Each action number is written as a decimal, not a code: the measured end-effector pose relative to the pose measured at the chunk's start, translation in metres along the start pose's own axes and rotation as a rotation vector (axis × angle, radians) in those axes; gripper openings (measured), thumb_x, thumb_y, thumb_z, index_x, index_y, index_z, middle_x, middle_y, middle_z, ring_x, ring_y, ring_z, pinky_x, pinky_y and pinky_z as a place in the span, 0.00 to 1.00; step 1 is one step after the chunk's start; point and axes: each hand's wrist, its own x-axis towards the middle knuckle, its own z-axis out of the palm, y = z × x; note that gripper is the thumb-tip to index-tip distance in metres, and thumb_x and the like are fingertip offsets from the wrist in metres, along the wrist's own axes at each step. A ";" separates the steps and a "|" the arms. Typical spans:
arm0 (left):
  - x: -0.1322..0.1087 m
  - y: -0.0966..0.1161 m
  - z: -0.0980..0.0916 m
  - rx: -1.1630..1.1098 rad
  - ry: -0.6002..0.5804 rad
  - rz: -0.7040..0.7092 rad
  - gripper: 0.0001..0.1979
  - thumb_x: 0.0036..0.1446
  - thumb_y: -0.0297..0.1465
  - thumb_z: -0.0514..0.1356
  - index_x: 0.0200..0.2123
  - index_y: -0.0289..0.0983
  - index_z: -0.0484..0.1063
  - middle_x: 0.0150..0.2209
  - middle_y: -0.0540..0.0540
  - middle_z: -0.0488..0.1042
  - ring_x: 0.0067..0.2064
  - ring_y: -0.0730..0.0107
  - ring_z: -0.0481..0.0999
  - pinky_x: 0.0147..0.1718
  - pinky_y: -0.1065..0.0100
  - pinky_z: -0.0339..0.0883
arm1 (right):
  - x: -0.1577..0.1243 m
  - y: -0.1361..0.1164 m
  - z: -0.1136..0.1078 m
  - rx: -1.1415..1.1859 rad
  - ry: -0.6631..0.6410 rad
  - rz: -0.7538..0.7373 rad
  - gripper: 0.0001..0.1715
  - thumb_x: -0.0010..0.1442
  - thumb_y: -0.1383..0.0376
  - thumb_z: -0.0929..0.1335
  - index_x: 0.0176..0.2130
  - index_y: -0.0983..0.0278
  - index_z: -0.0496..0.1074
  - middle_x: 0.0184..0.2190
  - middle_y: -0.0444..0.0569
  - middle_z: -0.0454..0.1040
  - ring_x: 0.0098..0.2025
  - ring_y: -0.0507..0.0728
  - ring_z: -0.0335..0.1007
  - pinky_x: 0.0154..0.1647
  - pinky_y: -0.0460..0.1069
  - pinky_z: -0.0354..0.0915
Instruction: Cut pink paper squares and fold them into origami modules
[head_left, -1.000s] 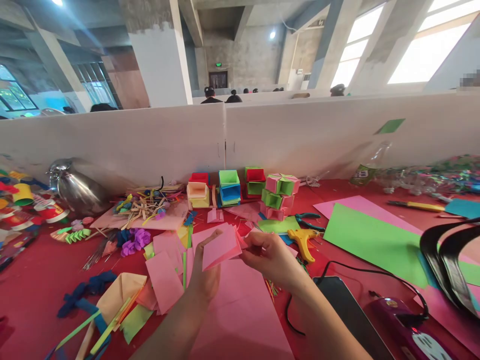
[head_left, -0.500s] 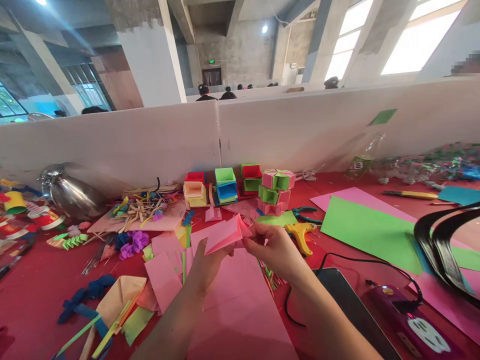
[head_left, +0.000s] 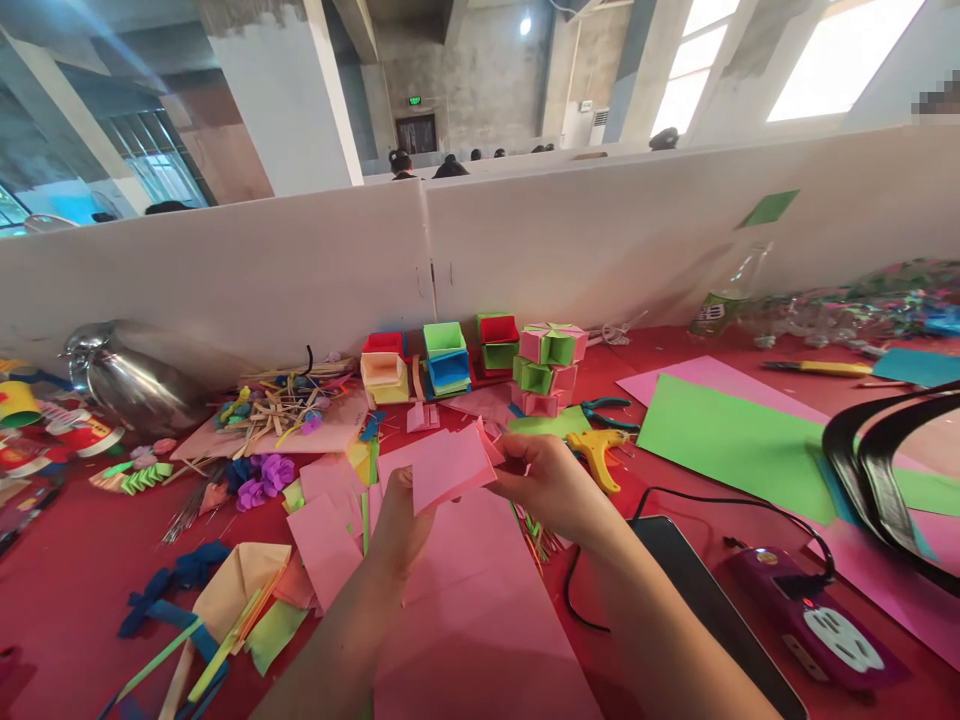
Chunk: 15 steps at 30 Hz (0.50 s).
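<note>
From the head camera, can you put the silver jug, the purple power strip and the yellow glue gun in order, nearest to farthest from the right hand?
1. Yellow glue gun: just to the right of the right hand.
2. Purple power strip: farther right, low in the view.
3. Silver jug: way over on the left, by the white partition.
</note>
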 end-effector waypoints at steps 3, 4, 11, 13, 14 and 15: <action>0.000 0.003 -0.001 0.040 -0.030 -0.003 0.05 0.42 0.31 0.65 0.25 0.36 0.75 0.26 0.48 0.75 0.28 0.68 0.70 0.26 0.68 0.62 | 0.000 0.002 0.001 0.012 -0.014 -0.009 0.08 0.48 0.64 0.67 0.22 0.65 0.69 0.18 0.40 0.58 0.21 0.48 0.49 0.20 0.44 0.48; 0.000 0.004 -0.002 0.057 -0.042 -0.008 0.05 0.42 0.30 0.65 0.26 0.36 0.75 0.26 0.47 0.75 0.28 0.68 0.70 0.26 0.68 0.62 | 0.000 0.002 0.001 0.014 -0.019 -0.015 0.08 0.48 0.64 0.66 0.21 0.65 0.69 0.18 0.40 0.58 0.21 0.48 0.50 0.20 0.44 0.48; 0.001 0.012 -0.002 0.092 -0.065 -0.090 0.06 0.44 0.32 0.65 0.24 0.34 0.74 0.23 0.49 0.72 0.26 0.72 0.67 0.26 0.70 0.60 | 0.002 0.005 0.006 -0.012 0.042 -0.040 0.13 0.48 0.65 0.65 0.18 0.64 0.58 0.17 0.38 0.49 0.21 0.47 0.43 0.19 0.45 0.42; 0.003 0.012 -0.002 0.039 -0.072 -0.120 0.09 0.45 0.34 0.66 0.22 0.34 0.73 0.21 0.50 0.70 0.25 0.75 0.65 0.25 0.71 0.59 | 0.003 0.005 0.005 -0.028 0.035 -0.055 0.16 0.49 0.62 0.65 0.18 0.63 0.56 0.18 0.38 0.48 0.22 0.47 0.42 0.20 0.45 0.42; 0.003 0.012 -0.001 -0.001 -0.077 -0.135 0.10 0.45 0.34 0.66 0.22 0.34 0.73 0.21 0.51 0.69 0.24 0.76 0.65 0.24 0.72 0.59 | 0.003 0.004 0.003 -0.049 0.029 -0.060 0.17 0.50 0.61 0.65 0.18 0.63 0.55 0.18 0.38 0.49 0.22 0.47 0.43 0.20 0.45 0.42; 0.004 0.012 -0.001 -0.041 -0.082 -0.150 0.11 0.45 0.35 0.67 0.22 0.34 0.72 0.21 0.52 0.68 0.24 0.77 0.64 0.24 0.73 0.59 | 0.002 0.002 0.002 -0.076 0.023 -0.062 0.17 0.50 0.60 0.66 0.18 0.63 0.56 0.18 0.39 0.49 0.22 0.48 0.44 0.21 0.45 0.43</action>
